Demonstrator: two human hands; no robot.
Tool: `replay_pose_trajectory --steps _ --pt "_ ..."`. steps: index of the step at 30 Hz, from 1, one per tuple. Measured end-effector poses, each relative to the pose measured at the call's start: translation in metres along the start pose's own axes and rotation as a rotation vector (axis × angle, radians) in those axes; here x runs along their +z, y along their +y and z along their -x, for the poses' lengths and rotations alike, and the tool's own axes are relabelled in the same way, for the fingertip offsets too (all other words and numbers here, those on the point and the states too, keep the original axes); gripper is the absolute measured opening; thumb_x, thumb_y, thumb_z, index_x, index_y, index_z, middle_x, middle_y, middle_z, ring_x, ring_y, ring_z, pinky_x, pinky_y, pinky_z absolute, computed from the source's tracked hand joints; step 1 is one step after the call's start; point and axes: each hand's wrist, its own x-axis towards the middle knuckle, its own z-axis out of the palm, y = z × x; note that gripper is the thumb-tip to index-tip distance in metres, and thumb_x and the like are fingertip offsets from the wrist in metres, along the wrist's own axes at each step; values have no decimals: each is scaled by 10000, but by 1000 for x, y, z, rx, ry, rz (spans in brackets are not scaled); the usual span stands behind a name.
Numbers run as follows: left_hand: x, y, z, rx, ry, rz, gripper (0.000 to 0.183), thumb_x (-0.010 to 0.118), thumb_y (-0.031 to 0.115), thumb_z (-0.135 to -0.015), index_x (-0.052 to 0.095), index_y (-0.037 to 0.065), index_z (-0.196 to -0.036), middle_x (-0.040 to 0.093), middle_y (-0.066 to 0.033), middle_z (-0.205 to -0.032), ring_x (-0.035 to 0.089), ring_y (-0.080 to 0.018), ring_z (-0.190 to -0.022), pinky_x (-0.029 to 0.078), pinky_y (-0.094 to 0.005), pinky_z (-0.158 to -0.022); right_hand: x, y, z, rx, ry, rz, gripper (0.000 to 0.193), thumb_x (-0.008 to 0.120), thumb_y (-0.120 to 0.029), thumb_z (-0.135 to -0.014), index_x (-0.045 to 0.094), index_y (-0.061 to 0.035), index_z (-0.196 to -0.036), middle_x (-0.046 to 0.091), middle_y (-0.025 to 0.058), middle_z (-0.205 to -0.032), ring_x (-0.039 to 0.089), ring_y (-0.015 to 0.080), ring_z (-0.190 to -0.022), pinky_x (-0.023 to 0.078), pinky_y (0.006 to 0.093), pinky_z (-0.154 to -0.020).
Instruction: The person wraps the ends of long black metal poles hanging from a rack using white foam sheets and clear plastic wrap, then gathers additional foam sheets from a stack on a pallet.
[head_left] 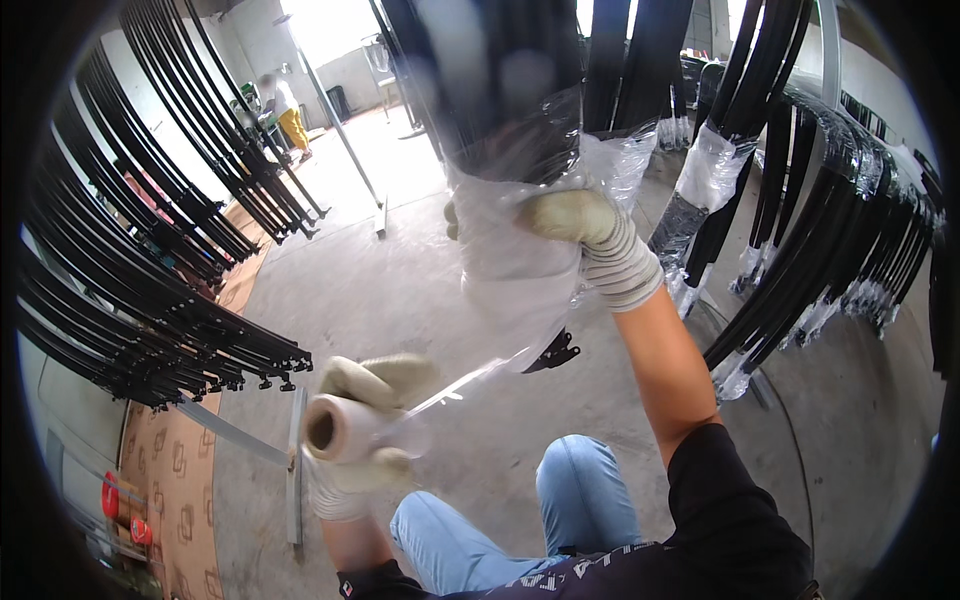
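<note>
My left hand point(365, 385), in a pale work glove, is wrapped round a roll of clear stretch film point(345, 428) with a hollow cardboard core. From the roll a taut strip of film point(475, 378) runs up to a hanging bundle of black metal bars point(500, 120). White wrapping and clear film point(520, 245) cover the lower part of that bundle, and a dark end with holes point(555, 352) sticks out below. My right hand point(585, 225), gloved too with a striped cuff, grips the wrapped bundle from the right, its thumb across the front.
Rows of unwrapped black bars point(130, 300) hang at the left. Several film-wrapped bundles point(840, 220) hang at the right. A grey metal post with a foot point(380, 215) stands beyond, and a person in yellow trousers point(293, 128) is far back. A dark cable point(800, 460) crosses the floor.
</note>
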Motion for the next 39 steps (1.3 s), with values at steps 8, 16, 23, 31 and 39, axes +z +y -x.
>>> replay_pose_trajectory --steps 8,16,23,31,39 --pt "-32 -15 -77 220 362 -138 566 634 371 -724 444 36 -1138 516 -18 -818 502 -82 -663 429 -209 -567 35 -8 18 -33 32 171 478 751 -166 -639 556 -35 -1055 617 64 -930 591 129 -810 484 229 -721" --pt "36 -121 -158 -73 106 273 568 707 356 -652 504 31 -1072 558 -61 -914 567 -157 -742 509 -267 -628 71 7 32 -419 466 1166 490 708 -339 -667 563 -16 -1005 551 117 -1025 529 179 -874 438 306 -731" --pt "70 -134 -161 -85 -63 468 586 711 323 -649 489 20 -1099 554 -76 -957 563 -177 -790 505 -284 -658 56 0 54 -759 509 1509 527 524 -298 -804 367 -40 -1236 396 174 -1221 449 267 -1034 383 355 -848" --pt "54 -113 -129 -38 -153 589 609 717 285 -646 471 7 -1129 550 -93 -1005 559 -199 -845 501 -304 -693 61 34 48 -551 740 514 540 602 -79 -765 323 -63 -1227 428 88 -1091 455 152 -941 422 276 -801" --pt "49 -77 -119 120 -249 922 635 722 248 -642 454 -6 -1160 546 -110 -1054 555 -222 -900 497 -323 -728 47 11 73 -292 522 374 472 711 -92 -642 451 -75 -1036 531 19 -908 500 85 -849 439 232 -749"
